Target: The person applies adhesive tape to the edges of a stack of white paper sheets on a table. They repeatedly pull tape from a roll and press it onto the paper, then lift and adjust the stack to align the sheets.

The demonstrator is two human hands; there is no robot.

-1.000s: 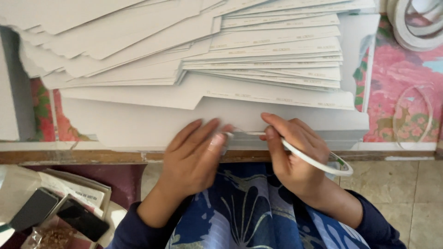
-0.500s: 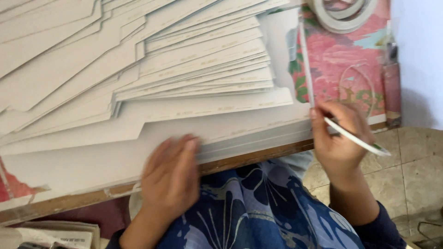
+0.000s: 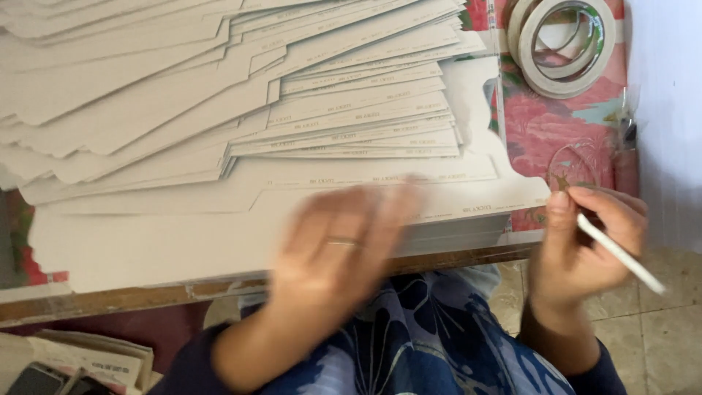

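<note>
Left hand, blurred, open-flat, pressing over white die-cut cardboard sheet at lower centre; right hand pinching thin white tape strip at right. Best keeping strip taut, edge-aligned.

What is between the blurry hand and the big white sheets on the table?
Nothing visible. The left hand is motion-blurred directly over the near edge of the white card sheets, with no object between them. The right hand pinches a white tape strip at the sheets' right corner.

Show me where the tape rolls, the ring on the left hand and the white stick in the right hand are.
tape rolls (image 3: 563, 82): head view, on the outer roll's lower rim.
ring (image 3: 342, 241): head view, band on a blurred finger.
white stick (image 3: 621, 255): head view, middle of its shaft.
</note>
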